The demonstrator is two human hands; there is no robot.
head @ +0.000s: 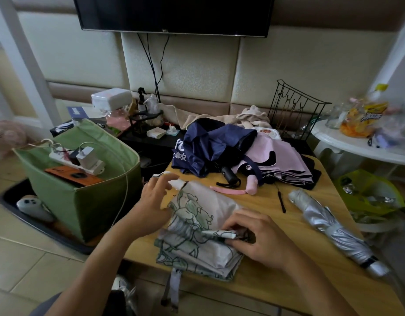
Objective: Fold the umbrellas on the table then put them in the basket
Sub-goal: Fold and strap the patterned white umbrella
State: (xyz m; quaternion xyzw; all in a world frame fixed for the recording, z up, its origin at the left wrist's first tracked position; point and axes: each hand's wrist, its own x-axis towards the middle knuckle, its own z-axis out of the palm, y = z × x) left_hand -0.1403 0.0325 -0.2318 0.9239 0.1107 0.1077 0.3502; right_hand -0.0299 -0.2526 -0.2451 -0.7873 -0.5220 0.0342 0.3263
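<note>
Wooden table [260,283]: silver umbrella [333,231] rolled; navy [208,147], pink [283,160] unfolded. Our right hand [263,238] pinches white umbrella's [197,233] strap, left hand [155,201] spread. Basket [82,201] holds none.

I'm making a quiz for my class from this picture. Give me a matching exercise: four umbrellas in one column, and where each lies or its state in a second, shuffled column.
Column one
1. white printed umbrella
2. silver umbrella
3. navy umbrella
4. pink umbrella

Column two
A. rolled up, at the table's right edge
B. under both hands, at the table's near edge
C. loose, far side, with white lettering on it
D. loose, far side, its handle pointing toward the person

Pairs: 1-B, 2-A, 3-C, 4-D
</note>
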